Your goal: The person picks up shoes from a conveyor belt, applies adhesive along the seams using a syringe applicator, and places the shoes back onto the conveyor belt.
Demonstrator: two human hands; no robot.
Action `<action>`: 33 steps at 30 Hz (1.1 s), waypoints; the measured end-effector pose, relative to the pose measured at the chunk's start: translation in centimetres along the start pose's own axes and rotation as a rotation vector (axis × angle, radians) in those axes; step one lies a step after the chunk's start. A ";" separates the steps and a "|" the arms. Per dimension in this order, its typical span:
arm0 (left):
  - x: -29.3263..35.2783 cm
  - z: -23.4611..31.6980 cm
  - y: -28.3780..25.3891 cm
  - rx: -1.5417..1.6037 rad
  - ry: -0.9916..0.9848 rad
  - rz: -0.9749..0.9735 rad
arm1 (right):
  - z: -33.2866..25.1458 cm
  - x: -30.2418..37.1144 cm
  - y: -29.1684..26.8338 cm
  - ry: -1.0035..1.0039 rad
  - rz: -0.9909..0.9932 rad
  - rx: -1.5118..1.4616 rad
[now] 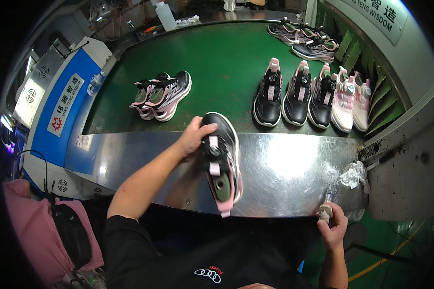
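Observation:
In my left hand (196,138) is a black and pink sneaker (220,149), gripped at the toe. Its toe points away from me, and its pink heel loop hangs at the near side, over the steel ledge. A green shoe tree or insert (222,187) shows in its opening. My right hand (333,226), near the ledge's front edge at the right, is closed around a small tool (325,212) with a lumpy pale handle and a slim shiny tip; its exact kind is unclear.
Beyond the steel ledge (289,188) runs a green belt (212,62). It carries a sneaker pair (161,96) at left, three black sneakers (296,96) and two pale pink ones (344,101) at right, several more (313,45) farther back. Crumpled white cloth or paper (355,175) lies right.

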State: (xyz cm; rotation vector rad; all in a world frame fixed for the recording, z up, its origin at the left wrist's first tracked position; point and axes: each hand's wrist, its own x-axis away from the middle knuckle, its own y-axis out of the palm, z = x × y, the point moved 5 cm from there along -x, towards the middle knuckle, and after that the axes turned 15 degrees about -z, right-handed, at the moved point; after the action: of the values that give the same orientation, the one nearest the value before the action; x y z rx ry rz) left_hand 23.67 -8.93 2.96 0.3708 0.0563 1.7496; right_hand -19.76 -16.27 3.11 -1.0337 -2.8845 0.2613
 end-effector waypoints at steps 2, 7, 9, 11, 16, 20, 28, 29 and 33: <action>0.0 1.4 4.2 0.069 0.188 -0.041 | -1.7 -0.3 0.7 -0.013 0.005 -0.094; 1.5 2.0 7.7 0.388 0.368 -0.275 | -5.2 -2.3 1.9 -0.096 -0.050 -0.331; 1.7 0.4 8.1 0.488 0.355 -0.260 | -6.1 -2.5 2.2 -0.080 -0.059 -0.376; 2.0 0.2 7.6 0.497 0.335 -0.278 | -7.2 -3.4 2.7 -0.142 -0.104 -0.415; 3.6 0.3 7.5 0.450 0.440 -0.328 | -11.5 -7.4 6.1 -0.391 -0.398 -0.650; 4.0 0.7 7.8 0.314 0.446 -0.401 | -13.9 -8.9 7.8 -0.391 -0.476 -0.648; 4.7 1.4 8.6 0.237 0.552 -0.495 | -14.7 -10.8 9.8 -0.365 -0.596 -0.729; 4.7 1.5 8.5 0.243 0.554 -0.492 | -14.8 -10.8 9.8 -0.358 -0.599 -0.726; 4.7 1.7 8.7 0.161 0.568 -0.514 | -14.7 -10.8 10.0 -0.281 -0.586 -0.708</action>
State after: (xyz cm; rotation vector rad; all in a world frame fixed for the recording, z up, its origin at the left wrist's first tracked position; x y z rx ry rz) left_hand 15.14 -6.56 7.65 -0.0407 0.6469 1.2919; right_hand -3.39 -13.53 15.65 -0.1205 -3.4374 -0.7444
